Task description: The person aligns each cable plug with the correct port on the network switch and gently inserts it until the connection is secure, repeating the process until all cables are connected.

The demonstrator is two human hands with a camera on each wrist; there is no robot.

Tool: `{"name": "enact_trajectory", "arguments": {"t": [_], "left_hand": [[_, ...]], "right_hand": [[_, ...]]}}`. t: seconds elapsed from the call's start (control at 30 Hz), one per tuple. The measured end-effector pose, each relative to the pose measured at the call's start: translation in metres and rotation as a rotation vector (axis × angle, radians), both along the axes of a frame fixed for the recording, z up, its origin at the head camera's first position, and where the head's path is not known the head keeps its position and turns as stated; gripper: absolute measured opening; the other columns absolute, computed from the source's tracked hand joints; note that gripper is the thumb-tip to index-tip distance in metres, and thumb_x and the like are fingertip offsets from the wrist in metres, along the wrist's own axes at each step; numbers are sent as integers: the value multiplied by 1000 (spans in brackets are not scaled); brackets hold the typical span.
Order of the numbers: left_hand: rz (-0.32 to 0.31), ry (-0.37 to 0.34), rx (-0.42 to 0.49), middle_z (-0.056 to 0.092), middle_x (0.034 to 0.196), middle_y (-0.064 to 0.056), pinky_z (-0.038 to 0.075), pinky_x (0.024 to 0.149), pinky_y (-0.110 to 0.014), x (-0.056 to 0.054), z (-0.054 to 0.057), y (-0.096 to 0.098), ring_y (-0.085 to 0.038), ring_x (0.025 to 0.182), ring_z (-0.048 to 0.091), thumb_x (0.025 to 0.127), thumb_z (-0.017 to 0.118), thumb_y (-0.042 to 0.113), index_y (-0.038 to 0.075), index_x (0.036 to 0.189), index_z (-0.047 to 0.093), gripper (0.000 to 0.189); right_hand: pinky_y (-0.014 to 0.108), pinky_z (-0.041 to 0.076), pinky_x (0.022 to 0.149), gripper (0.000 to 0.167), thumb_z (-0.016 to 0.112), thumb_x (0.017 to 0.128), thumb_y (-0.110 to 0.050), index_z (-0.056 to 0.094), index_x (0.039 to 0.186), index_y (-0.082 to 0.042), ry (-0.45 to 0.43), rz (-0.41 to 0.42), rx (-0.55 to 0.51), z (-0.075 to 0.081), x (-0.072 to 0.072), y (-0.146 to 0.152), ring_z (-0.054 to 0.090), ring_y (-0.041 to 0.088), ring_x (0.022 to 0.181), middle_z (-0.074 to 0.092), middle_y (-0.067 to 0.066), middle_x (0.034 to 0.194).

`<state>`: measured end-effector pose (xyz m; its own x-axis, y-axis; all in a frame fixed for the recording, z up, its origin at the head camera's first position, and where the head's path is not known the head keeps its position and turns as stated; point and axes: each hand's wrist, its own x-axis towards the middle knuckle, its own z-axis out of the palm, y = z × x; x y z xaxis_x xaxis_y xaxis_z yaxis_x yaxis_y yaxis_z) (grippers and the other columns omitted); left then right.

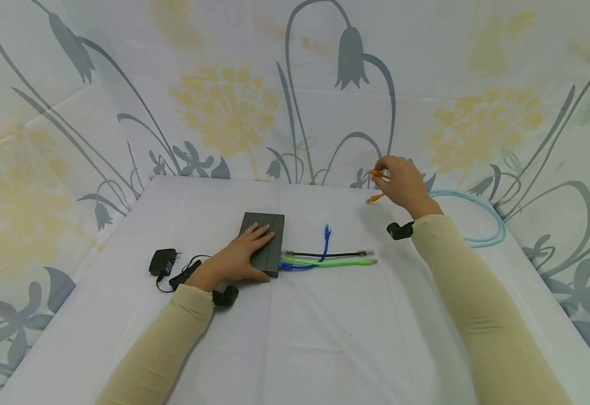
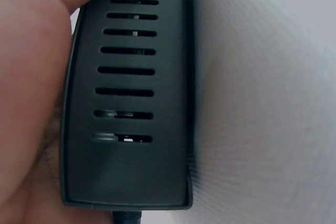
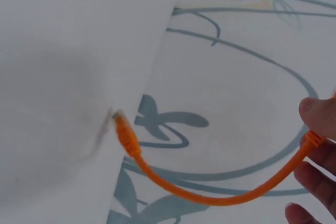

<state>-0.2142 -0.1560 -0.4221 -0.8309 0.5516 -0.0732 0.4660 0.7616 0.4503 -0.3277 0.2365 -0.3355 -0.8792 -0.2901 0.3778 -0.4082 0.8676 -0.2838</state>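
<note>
Right wrist: orange plug (image 3: 127, 139) aslant, up-left

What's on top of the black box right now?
Only the left hand shows on top of the black box. The bare part is plain dark casing; whatever the hand covers can't be seen.

Smooth matt plastic on the box (image 2: 126, 81), with just a faint sheen to it! Over to the orange cable (image 3: 220, 201): smooth, satiny plastic, running to a plug (image 3: 125, 134) of moulded plastic. And here's the table (image 1: 315, 337), dressed in matt cloth, softly creased! Behind, a printed sheet (image 1: 427, 56), flat-finished fabric by its look. The sleeve (image 1: 482, 315)? Matt cloth, lightly wrinkled.
</note>
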Motion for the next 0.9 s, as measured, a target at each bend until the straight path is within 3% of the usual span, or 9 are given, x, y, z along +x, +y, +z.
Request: {"name": "enact_trajectory", "arguments": {"t": [0.23,0.43,0.67,0.9], "left_hand": [[-2,4,0,12,164,-3,19,117,-59,-1,-1,0,-32,152,0,74,81,48,18,156,23,105],[1,8,2,12,164,-3,19,117,-59,0,1,0,-32,152,0,74,81,47,18,156,23,105],[1,7,4,12,164,-3,19,117,-58,-1,0,0,-32,152,0,74,81,47,18,156,23,105],[2,1,0,11,164,-3,19,117,-58,1,-1,0,-32,152,0,74,81,48,19,156,22,105]], "right_hand": [[49,48,79,23,67,91,-19,59,104,-2,-31,13,-49,-4,5,-9,60,38,95,65,20,108],[43,47,69,25,65,92,-24,54,107,-7,-127,-15,-93,-11,11,-19,60,33,77,66,17,111],[45,49,79,33,70,90,-34,52,102,-10,-260,6,-211,-26,16,-30,64,32,98,68,13,105],[38,47,78,36,71,87,-39,51,95,-11,-336,55,-312,-43,25,-37,65,25,99,65,9,100]]}}
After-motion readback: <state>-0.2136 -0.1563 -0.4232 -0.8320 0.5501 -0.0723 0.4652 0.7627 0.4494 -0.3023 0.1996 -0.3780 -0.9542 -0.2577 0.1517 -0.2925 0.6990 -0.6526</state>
